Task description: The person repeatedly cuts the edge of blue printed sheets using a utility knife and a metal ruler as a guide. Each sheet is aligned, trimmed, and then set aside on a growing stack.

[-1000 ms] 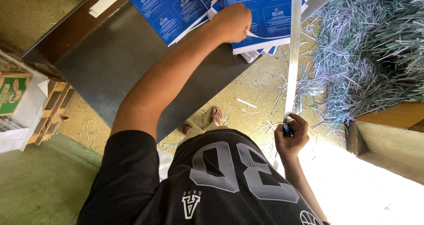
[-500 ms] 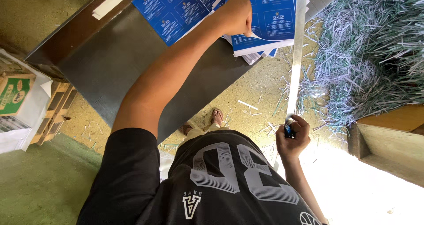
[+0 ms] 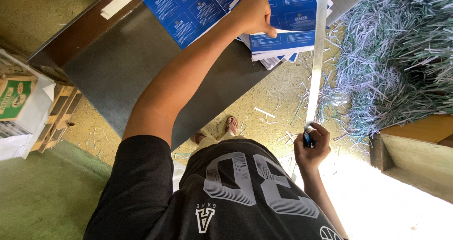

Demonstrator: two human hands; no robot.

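Left hand (image 3: 255, 13): my fingers pinch the near edge of the top blue printed sheet (image 3: 283, 9) on the stack at the counter's (image 3: 141, 75) edge.
Right hand (image 3: 311, 148): clenched around the lower end of a long metal ruler (image 3: 317, 56), with a small dark object I cannot identify in the same grip.
Ruler axis: it runs straight away from me, up along the stack's right side.
Nearer hand: the left, already touching the sheets.
Beyond the ruler: a heap of paper trimmings (image 3: 396, 56) on the floor.

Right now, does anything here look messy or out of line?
Yes. The stack of blue printed sheets under the left hand is fanned unevenly over the table edge, and paper strips lie heaped and scattered on the floor.
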